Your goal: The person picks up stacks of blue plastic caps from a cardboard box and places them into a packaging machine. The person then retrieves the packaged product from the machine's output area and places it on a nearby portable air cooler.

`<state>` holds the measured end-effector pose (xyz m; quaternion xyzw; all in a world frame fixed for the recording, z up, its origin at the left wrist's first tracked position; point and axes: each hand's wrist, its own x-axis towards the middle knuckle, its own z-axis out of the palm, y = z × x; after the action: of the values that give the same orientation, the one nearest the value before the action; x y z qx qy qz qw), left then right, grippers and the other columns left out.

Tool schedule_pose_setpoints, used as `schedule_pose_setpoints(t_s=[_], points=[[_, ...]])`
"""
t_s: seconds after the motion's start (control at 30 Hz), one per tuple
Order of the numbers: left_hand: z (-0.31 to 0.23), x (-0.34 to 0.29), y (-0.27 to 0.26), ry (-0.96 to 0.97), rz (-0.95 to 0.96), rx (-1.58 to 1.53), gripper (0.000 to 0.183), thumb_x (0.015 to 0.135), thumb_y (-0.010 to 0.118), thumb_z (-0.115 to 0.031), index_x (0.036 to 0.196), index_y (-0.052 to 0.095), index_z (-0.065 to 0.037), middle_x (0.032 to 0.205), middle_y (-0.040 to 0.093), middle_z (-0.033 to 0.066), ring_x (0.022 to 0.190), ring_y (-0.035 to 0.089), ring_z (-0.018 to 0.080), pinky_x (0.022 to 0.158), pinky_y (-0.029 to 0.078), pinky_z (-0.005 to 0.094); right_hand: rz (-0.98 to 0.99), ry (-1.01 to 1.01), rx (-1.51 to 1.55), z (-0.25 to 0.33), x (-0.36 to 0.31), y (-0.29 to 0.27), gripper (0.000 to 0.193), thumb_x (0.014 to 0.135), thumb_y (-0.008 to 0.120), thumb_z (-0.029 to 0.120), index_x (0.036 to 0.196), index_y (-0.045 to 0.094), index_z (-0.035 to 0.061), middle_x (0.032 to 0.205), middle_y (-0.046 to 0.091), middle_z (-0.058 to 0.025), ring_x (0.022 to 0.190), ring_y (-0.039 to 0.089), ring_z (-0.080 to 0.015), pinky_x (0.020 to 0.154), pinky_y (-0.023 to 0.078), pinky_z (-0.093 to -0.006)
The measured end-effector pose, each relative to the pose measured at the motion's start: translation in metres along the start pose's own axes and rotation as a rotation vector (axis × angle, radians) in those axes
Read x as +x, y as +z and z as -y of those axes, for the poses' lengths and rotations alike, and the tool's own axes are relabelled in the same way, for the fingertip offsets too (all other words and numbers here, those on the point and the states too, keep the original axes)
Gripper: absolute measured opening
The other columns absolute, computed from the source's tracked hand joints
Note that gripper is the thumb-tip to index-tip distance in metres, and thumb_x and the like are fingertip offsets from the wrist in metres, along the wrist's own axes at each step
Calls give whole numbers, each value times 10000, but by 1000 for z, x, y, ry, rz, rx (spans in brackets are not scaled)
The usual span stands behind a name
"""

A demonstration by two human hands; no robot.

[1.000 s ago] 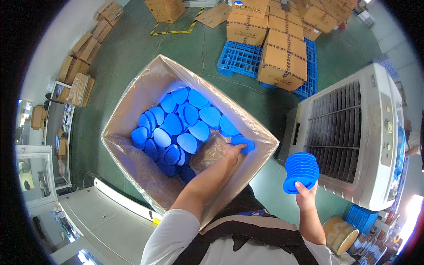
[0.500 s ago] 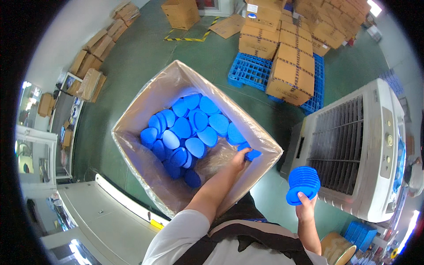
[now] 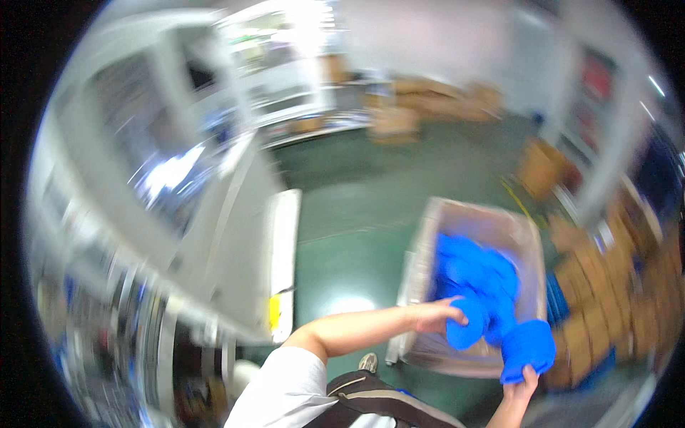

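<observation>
My left hand (image 3: pixel 435 316) is closed on a round, flat blue disc (image 3: pixel 467 324), held over the near part of a lined cardboard box (image 3: pixel 529 242); whether more discs lie behind it I cannot tell. To its right, my right hand (image 3: pixel 521 389) grips a thick stack of blue discs (image 3: pixel 529 348) from below, at the box's near right corner. Inside the box lies a heap of loose blue discs (image 3: pixel 477 267), smeared by motion. Clear plastic film lines the box walls.
A large pale machine or cabinet (image 3: pixel 221 242) with a yellow mark stands on the left. Stacked brown cartons (image 3: pixel 599 292) are at the right, with a single carton (image 3: pixel 542 167) farther back. Green floor (image 3: pixel 342 250) lies between cabinet and box.
The view has swung left, so the box now appears at the right. My left hand has come up from inside the box with a blue disc. My right hand still holds the stack, now nearer the left.
</observation>
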<state>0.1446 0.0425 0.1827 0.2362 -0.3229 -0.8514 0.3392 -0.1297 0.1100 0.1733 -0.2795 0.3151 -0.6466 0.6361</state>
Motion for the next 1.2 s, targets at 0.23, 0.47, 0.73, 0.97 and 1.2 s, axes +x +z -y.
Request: schedule_pose_setpoints(t_s=[0.23,0.47,0.73,0.97,1.2], points=[[169,-285,36,778,-779,-322,515,783,639,-170,1243,438,-54,1205,536,83,1081,531,210,955,411,395,858,548,16,-95,7,113,733,626,689,157,1264,372,-14,1150,506,-143,1040,517,-305,935,420,-434],[406,-450,244,1406,-1428,-699,620,754,666,-185,1285,373,-57,1252,491,119,1145,488,279,991,375,454,1711,872,-174,-142,-250,260,840,565,741,87,1301,338,46,1172,496,-143,1049,527,-280,887,449,-408],[628,-544,450,2170,-1726,-581,655,723,634,-124,1302,352,0,1296,442,174,1190,442,316,1038,328,452,2826,-395,176,-147,-757,324,751,567,721,222,1213,396,21,1123,503,-224,1053,516,-363,905,422,-392],[721,-630,541,2317,-1914,-500,771,646,625,-170,1330,316,5,1299,430,195,1197,432,344,1033,322,487,3204,-1022,-85,-209,-997,293,692,550,706,267,1134,443,6,1057,519,-242,1013,526,-386,851,451,-442],[737,-698,573,2381,-1928,-484,752,633,632,-149,1307,324,-19,1267,438,181,1168,445,358,1015,335,510,1527,-1028,720,64,-1196,455,709,627,720,103,1227,344,64,1088,475,-171,1021,476,-343,884,388,-436]])
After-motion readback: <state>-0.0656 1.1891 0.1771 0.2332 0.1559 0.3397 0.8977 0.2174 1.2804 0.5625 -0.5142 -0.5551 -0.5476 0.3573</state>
